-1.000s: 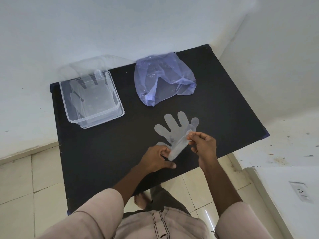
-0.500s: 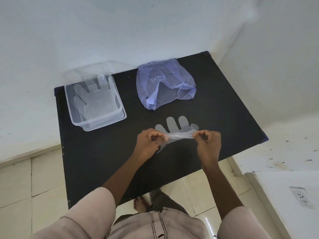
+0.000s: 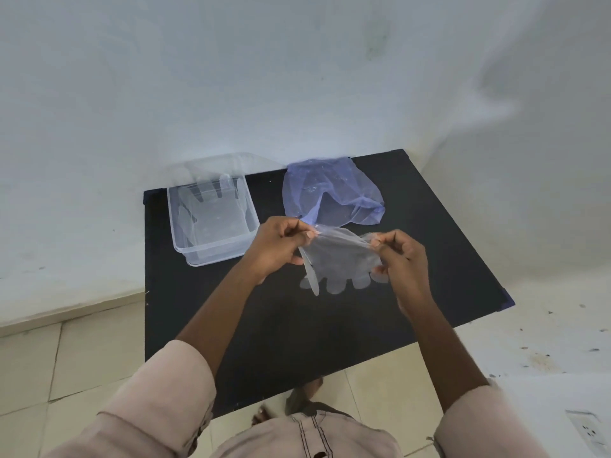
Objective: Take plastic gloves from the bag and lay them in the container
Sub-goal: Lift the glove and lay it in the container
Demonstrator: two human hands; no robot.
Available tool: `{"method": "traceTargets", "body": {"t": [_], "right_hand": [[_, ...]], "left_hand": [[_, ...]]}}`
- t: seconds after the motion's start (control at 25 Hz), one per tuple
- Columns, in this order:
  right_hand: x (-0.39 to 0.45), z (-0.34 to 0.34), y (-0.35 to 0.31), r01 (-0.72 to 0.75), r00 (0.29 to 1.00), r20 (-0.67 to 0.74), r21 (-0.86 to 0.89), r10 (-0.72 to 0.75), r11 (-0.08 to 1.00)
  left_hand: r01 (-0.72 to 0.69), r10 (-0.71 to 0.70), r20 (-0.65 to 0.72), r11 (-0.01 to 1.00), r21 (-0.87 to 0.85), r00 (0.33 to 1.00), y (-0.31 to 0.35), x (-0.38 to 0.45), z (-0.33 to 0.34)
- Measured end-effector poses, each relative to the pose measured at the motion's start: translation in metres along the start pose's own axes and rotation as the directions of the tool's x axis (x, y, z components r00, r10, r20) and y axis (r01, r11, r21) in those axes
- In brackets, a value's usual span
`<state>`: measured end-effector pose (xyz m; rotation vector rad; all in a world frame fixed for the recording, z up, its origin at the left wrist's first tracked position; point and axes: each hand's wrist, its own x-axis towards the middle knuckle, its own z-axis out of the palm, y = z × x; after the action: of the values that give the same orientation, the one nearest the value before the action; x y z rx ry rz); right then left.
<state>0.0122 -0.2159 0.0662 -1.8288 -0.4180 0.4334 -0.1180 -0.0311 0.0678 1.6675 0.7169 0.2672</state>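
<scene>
Clear plastic is what both hands hold in the head view: a thin plastic glove is stretched between them above the black table. The left hand pinches one corner of the glove's cuff edge between thumb and fingertips, and the right hand pinches the opposite corner in the same way. The glove hangs down from these two grips, with its finger parts pointing toward the person and its lower end close to the table surface; whether it touches the table cannot be told.

On the far left part of the table stands a transparent container. Inside it lies another clear glove, flat on the bottom, with its fingers toward the wall. To the right of the container, near the far edge of the table, lies a bluish plastic bag, crumpled and low. The held glove is in front of the bag and to the right of the container, not touching either of them.

The person wears light pinkish sleeves rolled up to about the elbow.
</scene>
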Motion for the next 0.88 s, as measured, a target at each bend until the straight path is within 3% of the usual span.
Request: {"method": "traceTargets", "body": {"t": [0.24, 0.52, 0.88], "right_hand": [[-0.011, 0.018, -0.046, 0.071, 0.994, 0.078, -0.006, -0.071, 0.997], [-0.028, 0.036, -0.094, 0.157, 0.966, 0.191, 0.101, -0.174, 0.982], [-0.025, 0.057, -0.121, 0.158, 0.946, 0.263, 0.131, -0.188, 0.979]], "left_hand": [[-0.02, 0.017, -0.02, 0.99, -0.139, 1.0, 0.019, -0.02, -0.036], [-0.171, 0.161, -0.064, 0.964, -0.204, 0.985, 0.033, -0.04, -0.066], [-0.239, 0.22, -0.132, 0.959, -0.155, 0.967, 0.039, -0.046, -0.093]]}}
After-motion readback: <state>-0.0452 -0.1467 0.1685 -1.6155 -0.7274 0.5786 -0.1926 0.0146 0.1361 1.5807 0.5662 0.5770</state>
